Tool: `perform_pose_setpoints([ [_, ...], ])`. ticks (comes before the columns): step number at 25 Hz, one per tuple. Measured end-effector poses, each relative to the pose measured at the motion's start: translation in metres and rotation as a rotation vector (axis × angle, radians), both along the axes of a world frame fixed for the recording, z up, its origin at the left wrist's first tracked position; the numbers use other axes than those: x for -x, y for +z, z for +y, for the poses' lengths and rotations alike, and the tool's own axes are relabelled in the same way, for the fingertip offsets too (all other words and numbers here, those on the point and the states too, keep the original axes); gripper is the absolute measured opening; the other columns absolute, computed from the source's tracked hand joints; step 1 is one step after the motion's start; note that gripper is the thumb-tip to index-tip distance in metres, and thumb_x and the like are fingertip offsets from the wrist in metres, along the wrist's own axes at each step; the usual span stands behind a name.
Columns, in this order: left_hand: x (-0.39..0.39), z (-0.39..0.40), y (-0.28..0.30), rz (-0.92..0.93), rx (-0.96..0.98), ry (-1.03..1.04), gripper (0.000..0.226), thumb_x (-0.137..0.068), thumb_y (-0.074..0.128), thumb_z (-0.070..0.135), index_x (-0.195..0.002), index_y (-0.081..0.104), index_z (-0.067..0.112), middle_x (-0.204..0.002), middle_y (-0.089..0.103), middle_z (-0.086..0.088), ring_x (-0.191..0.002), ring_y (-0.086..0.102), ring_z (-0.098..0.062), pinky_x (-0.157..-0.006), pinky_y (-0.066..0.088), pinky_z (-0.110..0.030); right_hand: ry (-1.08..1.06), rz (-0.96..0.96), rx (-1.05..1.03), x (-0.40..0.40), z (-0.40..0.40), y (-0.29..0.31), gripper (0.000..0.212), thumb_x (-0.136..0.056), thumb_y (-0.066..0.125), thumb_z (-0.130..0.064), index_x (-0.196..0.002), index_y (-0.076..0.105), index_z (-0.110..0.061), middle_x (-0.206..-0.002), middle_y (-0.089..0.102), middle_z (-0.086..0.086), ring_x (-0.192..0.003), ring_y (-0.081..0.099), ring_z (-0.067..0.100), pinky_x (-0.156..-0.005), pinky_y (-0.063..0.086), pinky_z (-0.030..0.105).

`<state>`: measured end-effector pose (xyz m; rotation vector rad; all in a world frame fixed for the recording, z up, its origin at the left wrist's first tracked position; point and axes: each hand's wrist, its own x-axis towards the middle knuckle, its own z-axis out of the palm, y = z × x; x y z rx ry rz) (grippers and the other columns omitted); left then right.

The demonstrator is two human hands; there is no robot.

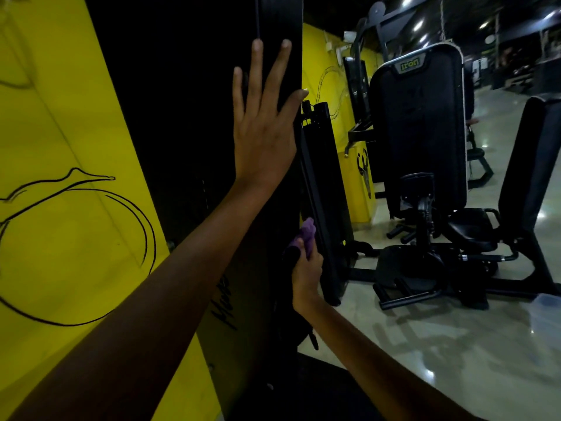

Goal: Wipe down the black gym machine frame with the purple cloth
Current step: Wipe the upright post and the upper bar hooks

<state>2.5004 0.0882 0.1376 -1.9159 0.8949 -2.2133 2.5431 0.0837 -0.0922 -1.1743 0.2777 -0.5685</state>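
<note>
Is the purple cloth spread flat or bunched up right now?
Bunched: the purple cloth sticks out as a crumpled wad above the right hand gripping it against the black frame.

Wall: a yellow wall point(60, 123) is filling the left side, black line drawings curving across it.
Far wall: more yellow point(315, 56) is carrying on behind, another black sketch looping over it.
Floor: a pale polished floor point(455, 344) is shining, catching white glints from above.
Ceiling: a dark ceiling is hanging overhead, its ceiling lights point(419, 25) glowing in a slanting row.
Equipment: a black seated machine point(422, 132) is standing at right, its padded backrest showing a green logo up top.
Depth: the room is stretching back into gloom at upper right.
</note>
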Motion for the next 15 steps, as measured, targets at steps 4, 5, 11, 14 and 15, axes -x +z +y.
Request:
perform_pose_setpoints([
  [4, 0.001, 0.001, 0.0, 0.02, -0.022, 0.003, 0.029, -0.09, 0.045, 0.009, -0.095, 0.07, 0.022, -0.142, 0.048, -0.015, -0.131, 0.038, -0.047, -0.114, 0.013, -0.05, -0.007, -0.08, 0.05, 0.018, -0.001, 0.037, 0.052, -0.095, 0.046, -0.044, -0.144, 0.038, -0.03, -0.129, 0.046, 0.006, -0.122, 0.046, 0.027, -0.101, 0.041, 0.049],
  [5, 0.001, 0.001, 0.0, 0.021, -0.024, 0.005, 0.028, -0.089, 0.045, 0.01, -0.093, 0.07, 0.022, -0.142, 0.048, -0.015, -0.13, 0.039, -0.047, -0.113, 0.016, -0.052, -0.052, -0.167, 0.111, 0.029, 0.004, 0.045, 0.054, -0.096, 0.046, -0.043, -0.145, 0.037, -0.024, -0.131, 0.046, 0.006, -0.123, 0.045, 0.025, -0.102, 0.04, 0.046],
  [11, 0.003, 0.007, -0.001, 0.08, -0.077, -0.068, 0.021, -0.087, 0.052, 0.006, -0.089, 0.071, 0.015, -0.142, 0.047, -0.017, -0.13, 0.035, -0.052, -0.109, 0.016, -0.059, -0.012, -0.179, -0.007, 0.055, 0.021, -0.005, 0.042, -0.094, 0.056, -0.026, -0.132, 0.038, -0.026, -0.122, 0.055, -0.004, -0.112, 0.056, 0.021, -0.091, 0.049, 0.038],
  [14, 0.004, 0.01, -0.002, 0.093, -0.122, -0.04, 0.022, -0.089, 0.05, 0.009, -0.087, 0.07, 0.015, -0.144, 0.045, -0.014, -0.131, 0.034, -0.053, -0.109, 0.016, -0.061, 0.061, -0.004, -0.201, 0.062, 0.021, 0.003, 0.041, -0.097, 0.051, -0.019, -0.135, 0.036, -0.016, -0.118, 0.056, 0.003, -0.104, 0.057, 0.02, -0.084, 0.047, 0.032],
  [15, 0.005, 0.01, -0.002, 0.087, -0.121, -0.012, 0.022, -0.089, 0.05, 0.011, -0.087, 0.07, 0.016, -0.145, 0.045, -0.013, -0.131, 0.035, -0.052, -0.109, 0.017, -0.061, 0.032, -0.021, -0.181, 0.067, 0.021, 0.015, 0.039, -0.098, 0.05, -0.02, -0.134, 0.037, -0.014, -0.117, 0.056, 0.004, -0.104, 0.057, 0.021, -0.082, 0.047, 0.031],
])
